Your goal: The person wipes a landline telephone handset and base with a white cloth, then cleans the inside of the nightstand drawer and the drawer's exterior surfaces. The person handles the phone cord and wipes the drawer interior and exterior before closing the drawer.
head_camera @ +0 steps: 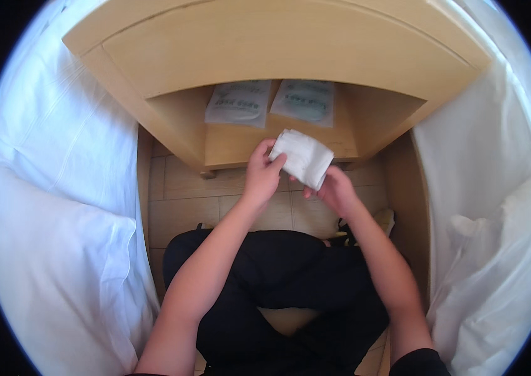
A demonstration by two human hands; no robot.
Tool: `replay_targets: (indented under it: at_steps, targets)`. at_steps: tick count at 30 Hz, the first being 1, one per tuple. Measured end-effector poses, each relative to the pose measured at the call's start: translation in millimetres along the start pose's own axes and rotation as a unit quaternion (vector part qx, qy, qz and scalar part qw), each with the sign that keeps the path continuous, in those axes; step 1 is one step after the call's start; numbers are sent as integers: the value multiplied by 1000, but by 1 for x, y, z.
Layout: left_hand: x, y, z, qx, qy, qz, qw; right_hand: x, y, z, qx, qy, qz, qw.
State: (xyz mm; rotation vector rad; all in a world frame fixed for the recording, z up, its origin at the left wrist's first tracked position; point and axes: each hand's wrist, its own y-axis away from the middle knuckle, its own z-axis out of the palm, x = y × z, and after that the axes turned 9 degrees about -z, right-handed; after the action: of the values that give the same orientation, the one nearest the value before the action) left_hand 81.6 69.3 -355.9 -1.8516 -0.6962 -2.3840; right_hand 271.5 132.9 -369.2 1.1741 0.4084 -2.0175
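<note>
A folded white cloth [304,157] is held up in front of the opening of a light wooden nightstand [270,44]. My left hand [264,170] pinches its left corner, thumb on top and fingers behind. Under the lower right edge of the cloth, my right hand [336,190] supports it with curled fingers, some of them hidden by the cloth. On the nightstand's lower shelf [289,149] lie two flat whitish packets side by side, the left packet [238,105] and the right packet [304,103]. Both bear green print.
Beds with white linen stand close on both sides, the left bed [59,211] and the right bed [477,188]. Below the nightstand runs a tiled floor [190,209]. My knees in dark trousers [289,268] are bent beneath my forearms. A shoe [385,221] shows at the right.
</note>
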Motion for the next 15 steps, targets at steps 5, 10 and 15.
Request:
replay_targets:
  at_steps: [5,10,15]
  targets:
    - [-21,-6,-10,-93,-65,-98,989,22,11,-11,87,136,41,986]
    - [-44,-4,-8,-243,-193,-73,948,45,50,-38,103,239,-1,966]
    - [-51,14,-24,-236,-181,-65,952,76,45,-49,145,307,-47,939]
